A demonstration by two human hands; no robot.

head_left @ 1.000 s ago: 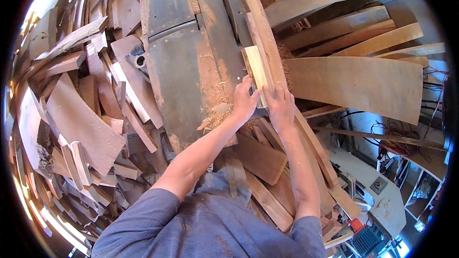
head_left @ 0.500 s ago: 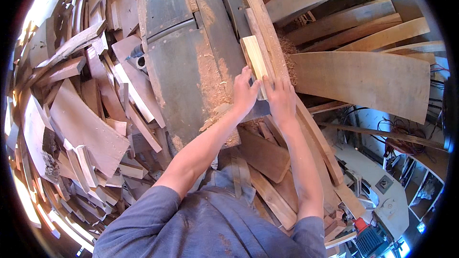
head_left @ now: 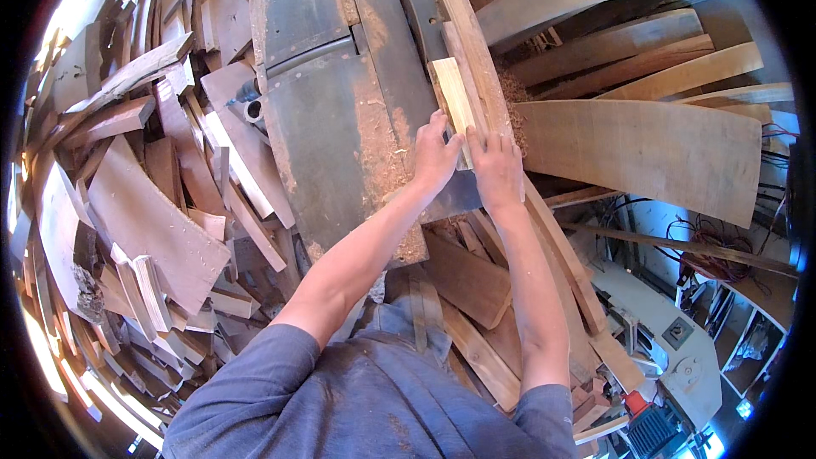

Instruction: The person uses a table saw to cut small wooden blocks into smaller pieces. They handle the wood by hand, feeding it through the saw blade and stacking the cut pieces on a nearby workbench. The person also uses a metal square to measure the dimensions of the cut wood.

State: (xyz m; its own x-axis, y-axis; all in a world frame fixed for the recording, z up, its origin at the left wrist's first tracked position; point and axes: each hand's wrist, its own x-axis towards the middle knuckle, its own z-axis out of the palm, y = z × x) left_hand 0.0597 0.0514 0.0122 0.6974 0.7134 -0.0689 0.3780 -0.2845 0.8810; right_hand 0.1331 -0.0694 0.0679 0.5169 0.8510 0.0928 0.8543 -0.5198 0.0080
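A short strip of pale yellow wood [head_left: 456, 95] lies on the grey machine table [head_left: 314, 110], alongside a long wooden fence [head_left: 482, 59]. My left hand [head_left: 437, 153] grips the strip's near part from the left, fingers bent over its edge. From the right, my right hand [head_left: 498, 168] presses on the strip's near end, its fingers close together and reaching over the fence side. Ahead of the strip, a long narrow slot [head_left: 410, 13] runs through the table. My fingers partly hide the strip's near end.
Sawdust [head_left: 378, 132] covers part of the table. Heaped offcuts [head_left: 157, 195] fill the left side. Wide boards [head_left: 637, 153] fan out at the right, near tangled cables [head_left: 710, 251]. More planks [head_left: 476, 353] lie below my arms, and a grey machine [head_left: 671, 344] stands at lower right.
The wood strip has slid slightly forward along the fence, with both hands keeping on it. The whole view has shifted a little.
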